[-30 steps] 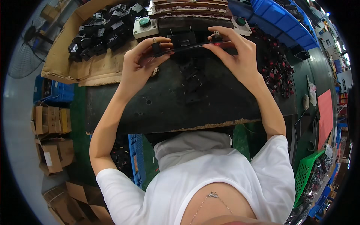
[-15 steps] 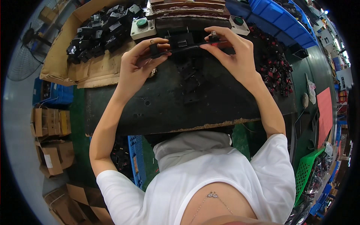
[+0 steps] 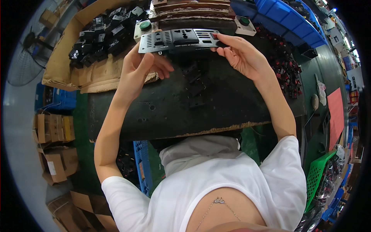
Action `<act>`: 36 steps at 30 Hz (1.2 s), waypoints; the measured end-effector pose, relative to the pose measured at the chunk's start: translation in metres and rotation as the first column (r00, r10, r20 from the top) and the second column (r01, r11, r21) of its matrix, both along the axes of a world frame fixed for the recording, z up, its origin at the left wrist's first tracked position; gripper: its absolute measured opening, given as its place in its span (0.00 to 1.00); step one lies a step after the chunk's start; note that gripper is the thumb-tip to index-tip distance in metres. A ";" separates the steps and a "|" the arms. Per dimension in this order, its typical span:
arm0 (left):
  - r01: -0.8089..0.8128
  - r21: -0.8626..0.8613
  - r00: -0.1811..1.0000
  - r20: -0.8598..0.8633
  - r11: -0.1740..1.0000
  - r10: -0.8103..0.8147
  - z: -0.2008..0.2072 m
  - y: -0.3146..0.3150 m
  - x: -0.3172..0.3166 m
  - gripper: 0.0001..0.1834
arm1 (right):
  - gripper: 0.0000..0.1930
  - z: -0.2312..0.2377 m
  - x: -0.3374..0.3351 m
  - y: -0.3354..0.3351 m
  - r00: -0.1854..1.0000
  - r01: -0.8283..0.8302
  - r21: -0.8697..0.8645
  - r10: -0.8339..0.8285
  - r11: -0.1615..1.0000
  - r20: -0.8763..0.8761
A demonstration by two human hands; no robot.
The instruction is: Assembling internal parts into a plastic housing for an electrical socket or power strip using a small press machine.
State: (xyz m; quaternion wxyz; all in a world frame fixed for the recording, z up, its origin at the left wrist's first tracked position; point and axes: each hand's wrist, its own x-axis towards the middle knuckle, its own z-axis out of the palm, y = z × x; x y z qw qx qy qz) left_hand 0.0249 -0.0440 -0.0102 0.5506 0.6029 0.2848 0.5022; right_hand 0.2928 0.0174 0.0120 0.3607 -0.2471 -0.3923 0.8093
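A flat black panel with slots, a raised socket block and white lettering is held up above the bench, its face tilted toward me. My right hand pinches its right end, thumb and index finger beside a small red switch. Below the left end is my left hand, thumb and fingers spread apart and slightly blurred. One fingertip shows above the panel's top edge, so the panel partly hides this hand. Several dark socket parts lie on the black bench top under the panel.
A cardboard box of black parts stands at left. Green push buttons flank a stacked fixture behind the panel. Small red and black switches are heaped at right, near a blue bin.
The panel has turned from nearly edge-on with its back parts showing to face-on. My left hand has loosened its hold and dropped lower; my right hand keeps its end.
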 end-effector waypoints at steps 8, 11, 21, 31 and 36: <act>0.031 0.010 0.999 0.009 0.999 -0.031 -0.001 -0.003 0.001 0.25 | 0.14 -0.007 -0.001 0.000 0.961 -0.153 -0.339 0.059 0.928 -0.272; 0.018 -0.015 0.999 0.032 1.000 -0.018 0.000 -0.003 0.004 0.18 | 0.14 -0.008 -0.002 0.000 0.958 -0.163 -0.357 0.060 0.920 -0.282; -0.223 -0.155 0.970 0.065 0.962 0.235 -0.007 -0.009 0.023 0.15 | 0.12 -0.006 -0.012 -0.014 0.982 -0.156 -0.202 0.129 0.967 -0.141; -0.401 -0.188 0.906 0.062 0.897 0.418 -0.009 -0.010 0.033 0.18 | 0.12 -0.011 -0.012 -0.013 0.965 -0.211 -0.346 0.138 0.914 -0.223; -0.317 -0.157 0.931 0.135 0.935 0.338 -0.006 -0.011 0.032 0.20 | 0.11 -0.012 -0.012 -0.013 0.963 -0.219 -0.337 0.147 0.916 -0.227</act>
